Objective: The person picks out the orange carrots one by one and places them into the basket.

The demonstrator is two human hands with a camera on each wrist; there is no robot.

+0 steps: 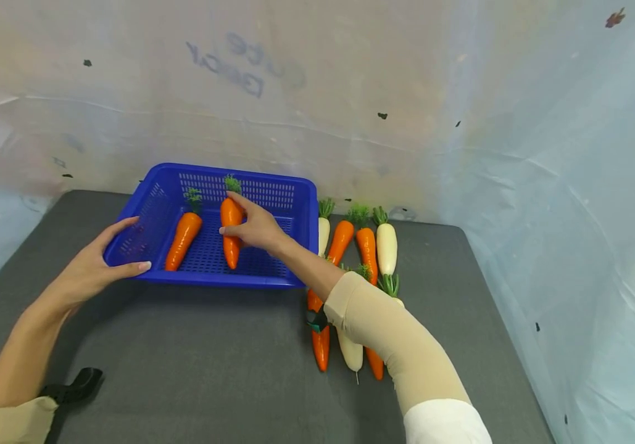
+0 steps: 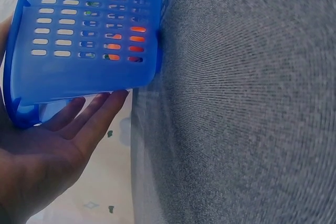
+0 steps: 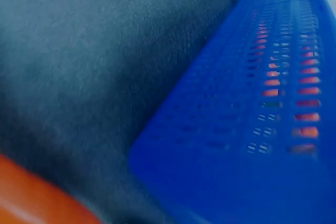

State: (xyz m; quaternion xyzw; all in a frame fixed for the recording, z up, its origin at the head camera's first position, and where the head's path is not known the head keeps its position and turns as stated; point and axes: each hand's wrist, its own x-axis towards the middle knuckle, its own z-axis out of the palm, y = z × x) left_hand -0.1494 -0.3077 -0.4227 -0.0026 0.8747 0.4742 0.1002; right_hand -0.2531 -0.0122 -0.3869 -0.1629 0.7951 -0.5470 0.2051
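Note:
A blue plastic basket (image 1: 261, 280) with slotted walls stands on the dark table. At its left end my left hand (image 1: 86, 268) grips the corner, thumb on the front rim; in the left wrist view its fingers (image 2: 97, 121) reach along the outer wall. My right hand (image 1: 258, 228) reaches inside and holds an orange carrot (image 1: 232, 251) with a green top between thumb and fingers. The carrot hangs upright in view, over the basket floor. To its left another carrot (image 1: 184, 240) lies in the basket, top pointing away.
Right of the basket, partly under my right forearm, lie several carrots (image 1: 342, 240) and white radishes (image 1: 387, 248) in rows. Pale plastic sheeting (image 1: 317, 80) hangs behind the table (image 1: 200, 364) and along its right side. In the right wrist view a carrot (image 3: 37, 198) shows close by.

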